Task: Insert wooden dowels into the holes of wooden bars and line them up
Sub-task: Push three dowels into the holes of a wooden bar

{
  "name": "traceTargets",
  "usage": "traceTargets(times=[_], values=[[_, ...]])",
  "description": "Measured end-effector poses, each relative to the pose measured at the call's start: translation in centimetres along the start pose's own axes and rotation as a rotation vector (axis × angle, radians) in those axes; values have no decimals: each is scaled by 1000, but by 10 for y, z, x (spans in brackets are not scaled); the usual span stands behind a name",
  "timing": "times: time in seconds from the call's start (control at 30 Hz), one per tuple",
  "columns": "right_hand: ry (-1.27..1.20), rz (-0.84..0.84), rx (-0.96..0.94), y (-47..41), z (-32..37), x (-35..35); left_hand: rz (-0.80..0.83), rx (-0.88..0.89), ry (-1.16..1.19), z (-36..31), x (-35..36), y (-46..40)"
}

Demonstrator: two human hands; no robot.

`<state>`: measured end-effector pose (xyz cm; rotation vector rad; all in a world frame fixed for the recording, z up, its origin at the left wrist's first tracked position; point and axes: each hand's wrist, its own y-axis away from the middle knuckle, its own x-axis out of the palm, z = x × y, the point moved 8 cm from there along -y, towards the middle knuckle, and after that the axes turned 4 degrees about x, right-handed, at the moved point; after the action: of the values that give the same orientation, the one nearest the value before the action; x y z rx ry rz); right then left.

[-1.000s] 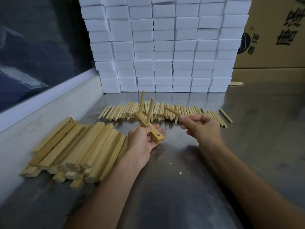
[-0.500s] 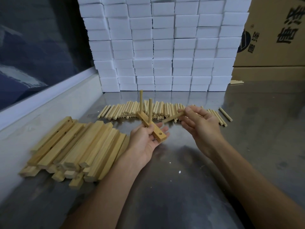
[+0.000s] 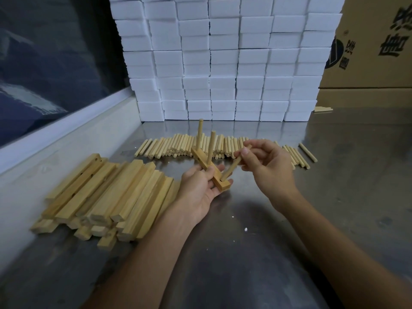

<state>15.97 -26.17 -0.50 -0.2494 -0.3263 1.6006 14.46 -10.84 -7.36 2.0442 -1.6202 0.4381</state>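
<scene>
left hand (image 3: 201, 186) grips bar (image 3: 209, 170) with two upright dowels; right hand (image 3: 265, 166) pinches third dowel (image 3: 234, 166), tip at end hole.

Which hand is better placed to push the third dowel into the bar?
Right hand: it pinches the slanted round wooden dowel at the hole. Left hand holds the drilled wooden bar.

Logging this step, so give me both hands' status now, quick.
Left hand: holding the wooden bar, fingers curled under it.
Right hand: pinching a dowel, its tip at the bar's end hole.
</scene>
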Motion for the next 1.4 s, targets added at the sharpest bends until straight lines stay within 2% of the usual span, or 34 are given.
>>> traceTargets(times=[0.13,0.2,0.37,0.8,1.03,1.27,1.4], values=[[228,29,-208,5,20,10,6,7,-15,1,0,1],[258,54,-254,8,25,17,11,10,-17,0,1,1],[192,115,-224,13,23,28,8,9,-29,-1,2,4],[94,10,-151,13,19,23,-4,7,-72,0,-1,1],[118,178,-113,13,17,34,13,15,-83,0,-1,0],[105,74,-121,10,14,24,13,18,-78,0,-2,-1],[106,75,-130,10,14,24,9,20,-80,0,-2,-2]])
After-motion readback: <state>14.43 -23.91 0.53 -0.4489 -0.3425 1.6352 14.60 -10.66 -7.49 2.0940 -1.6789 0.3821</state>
